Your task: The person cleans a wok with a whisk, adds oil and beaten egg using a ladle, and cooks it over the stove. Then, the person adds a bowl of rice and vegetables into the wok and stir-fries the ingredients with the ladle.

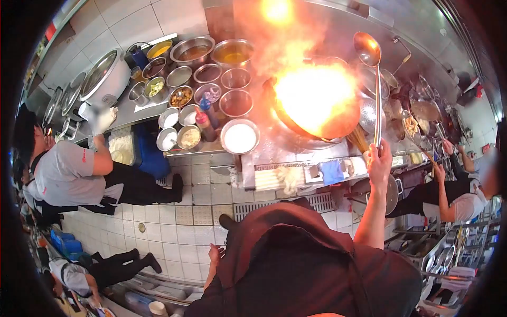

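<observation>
While flames glare, the wok (pixel 296 127) apparently sits on the counter (pixel 259 161).

Passage: tiled floor (pixel 182 238) left of left hand (pixel 215 254); narrow counter strip (pixel 265 143) between bowls (pixel 236 103) and wok (pixel 340 128) | Obstacles: flames (pixel 317 95) over wok; ladle (pixel 378 100) raised beside it, above right hand (pixel 379 162); bowls and squeeze bottles (pixel 203 121) crowding wok's left; bamboo brush (pixel 359 138) near right hand.

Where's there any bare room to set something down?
Perhaps the pale, wet counter between the round steel bowl of white contents and the large, flaming wok, though fire is close. It's crowded with metal bowls leftward and metal pans right of the long-handled steel ladle.
</observation>
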### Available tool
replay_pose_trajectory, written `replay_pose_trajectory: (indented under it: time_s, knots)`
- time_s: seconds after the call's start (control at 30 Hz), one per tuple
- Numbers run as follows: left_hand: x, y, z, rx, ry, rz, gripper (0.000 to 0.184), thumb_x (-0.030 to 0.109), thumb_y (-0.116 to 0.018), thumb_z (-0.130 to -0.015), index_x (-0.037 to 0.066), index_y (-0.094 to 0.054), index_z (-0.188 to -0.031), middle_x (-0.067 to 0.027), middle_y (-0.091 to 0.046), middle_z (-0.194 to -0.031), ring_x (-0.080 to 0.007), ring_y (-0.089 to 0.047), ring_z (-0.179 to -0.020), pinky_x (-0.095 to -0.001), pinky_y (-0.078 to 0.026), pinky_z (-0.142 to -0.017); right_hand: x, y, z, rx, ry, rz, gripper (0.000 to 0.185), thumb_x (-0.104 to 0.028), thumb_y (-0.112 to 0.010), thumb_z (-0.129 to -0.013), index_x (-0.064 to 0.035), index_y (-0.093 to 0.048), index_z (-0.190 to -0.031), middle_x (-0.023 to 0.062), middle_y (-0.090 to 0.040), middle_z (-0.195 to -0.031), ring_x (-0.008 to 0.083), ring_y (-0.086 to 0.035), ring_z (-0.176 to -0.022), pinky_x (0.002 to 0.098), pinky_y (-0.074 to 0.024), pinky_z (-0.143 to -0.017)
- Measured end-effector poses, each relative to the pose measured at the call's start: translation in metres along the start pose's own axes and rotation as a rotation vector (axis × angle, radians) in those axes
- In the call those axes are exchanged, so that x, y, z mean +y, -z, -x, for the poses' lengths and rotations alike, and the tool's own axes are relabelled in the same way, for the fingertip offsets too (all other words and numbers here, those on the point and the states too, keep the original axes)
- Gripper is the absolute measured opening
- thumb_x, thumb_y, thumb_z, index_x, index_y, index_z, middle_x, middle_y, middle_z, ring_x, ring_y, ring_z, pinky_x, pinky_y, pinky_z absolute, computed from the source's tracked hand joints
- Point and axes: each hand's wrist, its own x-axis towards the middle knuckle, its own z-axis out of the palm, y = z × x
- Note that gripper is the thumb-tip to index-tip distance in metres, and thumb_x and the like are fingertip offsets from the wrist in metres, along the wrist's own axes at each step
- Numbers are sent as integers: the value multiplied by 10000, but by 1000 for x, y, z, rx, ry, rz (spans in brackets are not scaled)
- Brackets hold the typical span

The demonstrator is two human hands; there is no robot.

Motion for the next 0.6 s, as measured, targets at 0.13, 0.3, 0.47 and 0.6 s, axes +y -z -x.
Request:
replay_pose_trajectory:
  time_s: [0.13,0.3,0.47,0.6]
  knots:
    - [27,71,-4,-19,33,36,791,676,-328,-930,-14,-482,-1284,-220,-593,-1167,-325,-623,-974,-454,-511,-809,25,-48,20,126,124,275,159,-133,-521,-970,-58,-552,-1107,-34,-437,-662,40,-392,-498,226,-323,-423]
    - [39,154,-23,128,173,178,770,679,-334,-927,26,-459,-1315,-198,-559,-1236,-316,-593,-1053,-475,-495,-833,5,-86,54,33,-285,-362,182,-174,-510,-980,-108,-528,-1149,-28,-447,-657,57,-409,-456,222,-330,-373]
    - [58,215,-29,75,197,58,748,664,-339,-935,26,-468,-1303,-201,-562,-1235,-327,-586,-1058,-487,-483,-867,34,-92,70,69,-367,-498,191,-214,-544,-965,-104,-534,-1121,-13,-465,-658,67,-422,-443,215,-335,-363]
    - [62,214,-67,151,171,142,728,654,-352,-938,28,-481,-1288,-192,-582,-1185,-318,-599,-999,-480,-485,-853,41,-85,85,134,-403,-121,85,-187,-526,-955,-106,-518,-977,-15,-472,-653,72,-427,-409,235,-327,-314]
